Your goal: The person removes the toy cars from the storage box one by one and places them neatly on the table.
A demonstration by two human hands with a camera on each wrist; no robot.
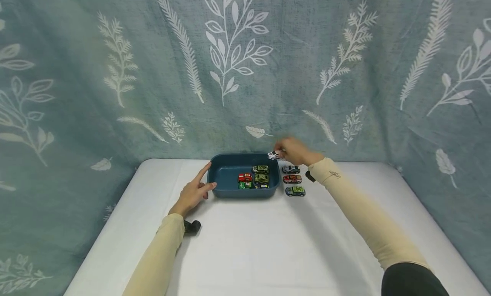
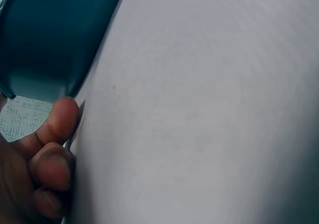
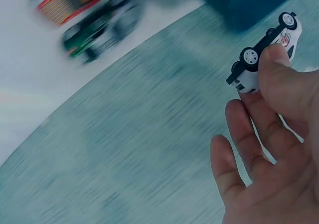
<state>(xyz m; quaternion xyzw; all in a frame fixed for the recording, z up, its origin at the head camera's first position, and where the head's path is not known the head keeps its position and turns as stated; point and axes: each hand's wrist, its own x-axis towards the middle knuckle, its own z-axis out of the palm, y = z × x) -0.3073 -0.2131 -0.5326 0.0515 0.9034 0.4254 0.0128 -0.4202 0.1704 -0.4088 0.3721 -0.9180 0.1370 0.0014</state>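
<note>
A white toy car (image 1: 274,155) is pinched between the thumb and fingers of my right hand (image 1: 294,150), above the back right corner of a dark blue bin (image 1: 226,193). In the right wrist view the white car (image 3: 264,52) shows its wheels and dark underside, and my other fingers extend away from it. My left hand (image 1: 192,195) is at the bin's left end, index finger and thumb stretched out to its rim. Inside the bin, towards its right, lie a red car (image 1: 244,177), a green car (image 1: 245,185) and several camouflage-patterned cars (image 1: 261,178).
Right of the bin, three toy cars stand in a column: a grey-blue one (image 1: 291,169), an orange-red one (image 1: 292,179) and a green-blue one (image 1: 295,191). The white-covered table (image 1: 245,245) meets a leaf-patterned teal curtain (image 1: 284,74) behind the bin.
</note>
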